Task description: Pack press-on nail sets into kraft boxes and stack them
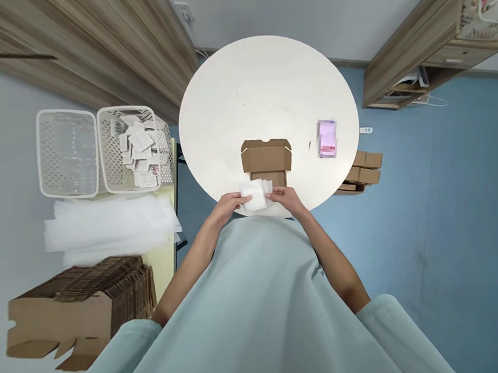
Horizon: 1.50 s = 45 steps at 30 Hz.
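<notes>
Both hands hold a folded white foam sheet point(255, 195) at the near edge of the round table. My left hand point(230, 203) pinches its left side, with the thumb on top. My right hand point(287, 199) grips the right side, where a thinner, see-through flap sticks out. Whether anything is wrapped inside cannot be seen. Just beyond the hands stands an open brown cardboard box point(267, 158) with its lid raised; the sheet hides part of its near side.
On the white table point(265, 84) lies a blurred pink-purple packet point(327, 138) at the right. To the left are a white basket of small packets point(165, 145), an clear-bottomed basket point(67, 152), foam sheets point(112, 224) and flattened cartons point(62, 315). Brown boxes point(367, 175) are stacked right of the table.
</notes>
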Each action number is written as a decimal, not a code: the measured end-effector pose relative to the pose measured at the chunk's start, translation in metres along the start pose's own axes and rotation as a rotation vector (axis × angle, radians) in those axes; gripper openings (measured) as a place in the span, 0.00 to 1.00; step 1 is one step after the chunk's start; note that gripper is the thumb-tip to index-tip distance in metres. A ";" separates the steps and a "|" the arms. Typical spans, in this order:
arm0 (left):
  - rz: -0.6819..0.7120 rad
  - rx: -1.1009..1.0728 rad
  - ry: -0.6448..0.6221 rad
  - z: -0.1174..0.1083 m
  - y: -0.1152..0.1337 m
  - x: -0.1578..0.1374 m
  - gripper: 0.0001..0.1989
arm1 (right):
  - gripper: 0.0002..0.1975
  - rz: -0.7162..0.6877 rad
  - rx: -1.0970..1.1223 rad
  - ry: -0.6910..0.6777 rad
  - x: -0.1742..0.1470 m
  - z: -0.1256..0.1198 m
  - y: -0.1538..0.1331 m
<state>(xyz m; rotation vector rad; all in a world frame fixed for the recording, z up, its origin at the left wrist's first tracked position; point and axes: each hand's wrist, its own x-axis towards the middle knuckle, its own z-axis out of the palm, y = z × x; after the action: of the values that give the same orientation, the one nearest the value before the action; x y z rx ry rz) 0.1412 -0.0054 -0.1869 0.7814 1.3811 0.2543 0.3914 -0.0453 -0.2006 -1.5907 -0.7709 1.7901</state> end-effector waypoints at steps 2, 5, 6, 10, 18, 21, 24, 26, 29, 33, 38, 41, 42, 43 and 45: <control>-0.001 0.042 0.010 0.012 0.002 0.010 0.29 | 0.25 -0.017 -0.015 0.042 0.002 -0.003 0.002; 0.016 0.096 0.049 0.028 0.006 0.026 0.25 | 0.21 -0.036 -0.113 0.147 0.007 -0.008 0.005; 0.026 0.112 0.067 0.033 0.007 0.032 0.24 | 0.18 -0.035 -0.156 0.189 0.010 -0.010 0.006; 0.038 0.212 0.210 0.052 0.014 0.054 0.23 | 0.09 -0.006 -0.315 0.332 0.027 -0.014 0.005; 0.058 0.564 0.386 0.069 0.018 0.076 0.16 | 0.12 -0.043 -0.641 0.361 0.054 -0.010 0.002; 0.077 0.635 0.383 0.070 0.012 0.079 0.14 | 0.14 -0.029 -0.766 0.320 0.056 -0.008 0.005; 0.106 0.704 0.373 0.072 0.007 0.082 0.13 | 0.15 -0.016 -0.878 0.294 0.057 -0.007 0.006; 0.124 0.757 0.365 0.075 0.006 0.084 0.12 | 0.16 -0.005 -0.946 0.275 0.058 -0.006 0.005; 0.124 0.843 0.343 0.081 0.006 0.084 0.11 | 0.16 0.022 -1.035 0.255 0.061 -0.002 0.003; 0.122 0.928 0.305 0.087 0.011 0.079 0.13 | 0.12 0.064 -1.072 0.239 0.062 0.003 -0.002; 0.202 0.854 0.334 0.064 0.016 0.062 0.08 | 0.15 -0.007 -0.946 0.271 0.039 -0.016 -0.012; 0.264 0.709 0.499 0.037 0.023 0.054 0.13 | 0.15 -0.092 -0.745 0.466 0.024 -0.041 -0.024; 0.281 0.660 0.555 0.028 0.028 0.054 0.18 | 0.16 -0.124 -0.697 0.530 0.022 -0.048 -0.029; 0.298 0.612 0.591 0.021 0.033 0.056 0.23 | 0.18 -0.158 -0.651 0.569 0.022 -0.054 -0.035; 0.325 0.518 0.596 0.011 0.046 0.064 0.32 | 0.24 -0.222 -0.566 0.574 0.030 -0.060 -0.045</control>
<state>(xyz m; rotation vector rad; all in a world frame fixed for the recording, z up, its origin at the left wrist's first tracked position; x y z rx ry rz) 0.1775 0.0622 -0.2080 1.4462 1.9123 0.4121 0.4517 0.0084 -0.1918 -2.1333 -1.1631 0.9093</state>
